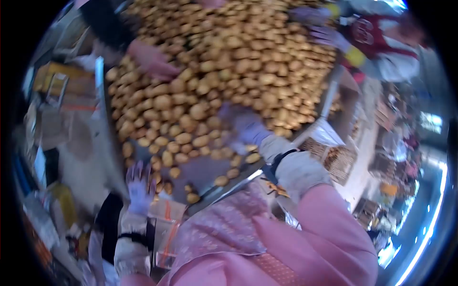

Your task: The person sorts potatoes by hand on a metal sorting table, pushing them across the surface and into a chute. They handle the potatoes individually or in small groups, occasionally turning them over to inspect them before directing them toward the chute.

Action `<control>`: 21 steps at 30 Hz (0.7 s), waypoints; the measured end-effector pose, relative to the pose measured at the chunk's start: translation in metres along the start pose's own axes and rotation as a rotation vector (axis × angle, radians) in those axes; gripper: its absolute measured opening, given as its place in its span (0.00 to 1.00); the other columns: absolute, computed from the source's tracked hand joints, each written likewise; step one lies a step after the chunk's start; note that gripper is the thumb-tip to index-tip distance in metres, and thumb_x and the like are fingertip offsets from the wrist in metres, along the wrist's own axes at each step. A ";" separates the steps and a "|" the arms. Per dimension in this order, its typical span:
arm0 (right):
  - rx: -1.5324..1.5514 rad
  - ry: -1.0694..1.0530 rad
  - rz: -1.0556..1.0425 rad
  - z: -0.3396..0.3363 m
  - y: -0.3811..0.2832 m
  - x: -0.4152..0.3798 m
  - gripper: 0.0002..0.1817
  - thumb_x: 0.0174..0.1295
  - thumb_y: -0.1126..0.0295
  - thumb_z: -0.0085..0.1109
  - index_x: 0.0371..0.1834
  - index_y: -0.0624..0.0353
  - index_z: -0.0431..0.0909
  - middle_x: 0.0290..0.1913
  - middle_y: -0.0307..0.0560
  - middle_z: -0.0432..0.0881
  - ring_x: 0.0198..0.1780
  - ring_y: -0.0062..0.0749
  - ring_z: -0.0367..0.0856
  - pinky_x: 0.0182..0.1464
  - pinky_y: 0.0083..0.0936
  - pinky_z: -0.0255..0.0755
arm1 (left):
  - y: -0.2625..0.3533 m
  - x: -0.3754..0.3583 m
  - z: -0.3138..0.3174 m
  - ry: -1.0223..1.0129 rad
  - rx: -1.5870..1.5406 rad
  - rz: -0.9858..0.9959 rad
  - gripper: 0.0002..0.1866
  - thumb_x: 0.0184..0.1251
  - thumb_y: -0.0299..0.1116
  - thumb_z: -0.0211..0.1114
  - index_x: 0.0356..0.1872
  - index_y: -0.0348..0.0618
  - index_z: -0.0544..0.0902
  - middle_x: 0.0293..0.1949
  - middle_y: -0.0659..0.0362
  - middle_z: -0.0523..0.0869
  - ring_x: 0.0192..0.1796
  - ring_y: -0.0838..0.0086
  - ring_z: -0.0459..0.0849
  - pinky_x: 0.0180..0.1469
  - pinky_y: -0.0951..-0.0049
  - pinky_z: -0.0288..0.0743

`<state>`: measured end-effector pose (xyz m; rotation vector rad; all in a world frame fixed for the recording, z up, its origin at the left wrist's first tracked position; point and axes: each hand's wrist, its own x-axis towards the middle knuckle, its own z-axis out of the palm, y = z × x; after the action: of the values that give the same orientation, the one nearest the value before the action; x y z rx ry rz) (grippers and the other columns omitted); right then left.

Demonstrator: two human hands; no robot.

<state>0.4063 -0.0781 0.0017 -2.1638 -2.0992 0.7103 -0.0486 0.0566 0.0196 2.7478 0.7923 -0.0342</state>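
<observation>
Partly bare table (196, 172), lower centre, by metal edge (234, 188). Left hand (140, 189): fingers spread, empty; right hand (248, 127): blurred at potatoes (281, 71), hold unclear. Co-worker's hand (155, 62) obstructs, upper left.

- I see a yellow-brown box (71, 83) at ten o'clock
- An orange-striped carton (168, 209) at my seven o'clock
- A bright light strip (426, 232) at four o'clock

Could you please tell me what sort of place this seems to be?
Probably a sorting or packing shed: potato-like produce is heaped across a broad table, a co-worker's gloved hand is at the heap, and a cardboard box is near the table's edge.
</observation>
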 end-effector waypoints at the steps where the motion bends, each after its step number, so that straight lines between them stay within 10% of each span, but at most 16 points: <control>1: 0.160 0.201 -0.023 0.033 0.019 0.021 0.38 0.62 0.43 0.65 0.73 0.46 0.73 0.80 0.54 0.63 0.72 0.47 0.74 0.71 0.39 0.70 | -0.008 0.014 -0.007 0.087 -0.069 -0.106 0.29 0.69 0.41 0.63 0.70 0.42 0.76 0.72 0.42 0.72 0.74 0.41 0.67 0.77 0.44 0.58; 6: -0.125 0.444 0.295 0.021 -0.095 0.082 0.35 0.67 0.40 0.55 0.76 0.40 0.69 0.80 0.64 0.58 0.79 0.64 0.59 0.79 0.62 0.51 | -0.020 0.122 0.029 0.574 -0.547 -0.436 0.32 0.75 0.43 0.58 0.76 0.39 0.68 0.77 0.33 0.62 0.76 0.36 0.63 0.78 0.47 0.60; 8: -0.025 0.155 -0.013 0.023 -0.116 0.049 0.34 0.68 0.42 0.56 0.76 0.38 0.71 0.80 0.59 0.60 0.82 0.60 0.53 0.82 0.60 0.44 | 0.015 0.131 0.038 0.219 -0.047 -0.558 0.38 0.73 0.46 0.61 0.78 0.39 0.63 0.79 0.29 0.54 0.79 0.32 0.56 0.81 0.45 0.52; 10: -0.011 0.074 -0.297 0.040 -0.100 -0.009 0.33 0.68 0.44 0.57 0.75 0.38 0.71 0.81 0.52 0.60 0.84 0.56 0.51 0.82 0.60 0.41 | 0.046 0.108 0.048 0.235 -0.188 -0.407 0.42 0.70 0.50 0.63 0.80 0.41 0.61 0.79 0.27 0.52 0.80 0.29 0.49 0.80 0.35 0.41; 14: -0.092 -0.471 0.145 -0.034 -0.071 -0.058 0.35 0.63 0.44 0.61 0.74 0.41 0.72 0.80 0.48 0.61 0.82 0.58 0.53 0.81 0.64 0.44 | 0.104 0.030 0.025 -0.054 -0.234 -0.168 0.36 0.65 0.48 0.67 0.74 0.50 0.73 0.77 0.39 0.62 0.79 0.37 0.56 0.80 0.37 0.44; 15: -0.096 -0.473 0.136 -0.015 -0.064 -0.067 0.35 0.63 0.44 0.61 0.74 0.41 0.72 0.80 0.48 0.61 0.82 0.58 0.53 0.81 0.64 0.44 | 0.115 0.010 0.024 -0.096 -0.257 -0.097 0.33 0.64 0.47 0.67 0.72 0.53 0.76 0.76 0.43 0.65 0.79 0.39 0.59 0.80 0.38 0.46; 17: -0.130 0.405 0.444 0.044 -0.054 -0.090 0.36 0.61 0.44 0.60 0.71 0.45 0.73 0.75 0.50 0.68 0.77 0.62 0.59 0.79 0.68 0.44 | 0.114 -0.035 0.051 -0.130 -0.304 0.037 0.31 0.63 0.44 0.68 0.70 0.55 0.79 0.74 0.45 0.68 0.77 0.41 0.62 0.79 0.38 0.49; 21: -0.217 -0.133 0.101 0.034 -0.115 -0.090 0.34 0.62 0.46 0.60 0.71 0.43 0.69 0.78 0.53 0.60 0.77 0.64 0.58 0.76 0.70 0.45 | 0.082 -0.054 0.047 -0.102 -0.246 0.057 0.24 0.61 0.39 0.68 0.61 0.56 0.85 0.69 0.48 0.74 0.73 0.46 0.69 0.76 0.41 0.58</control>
<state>0.2889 -0.1649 0.0367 -2.4132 -2.2400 0.6801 -0.0483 -0.0506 0.0013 2.5129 0.6441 -0.0610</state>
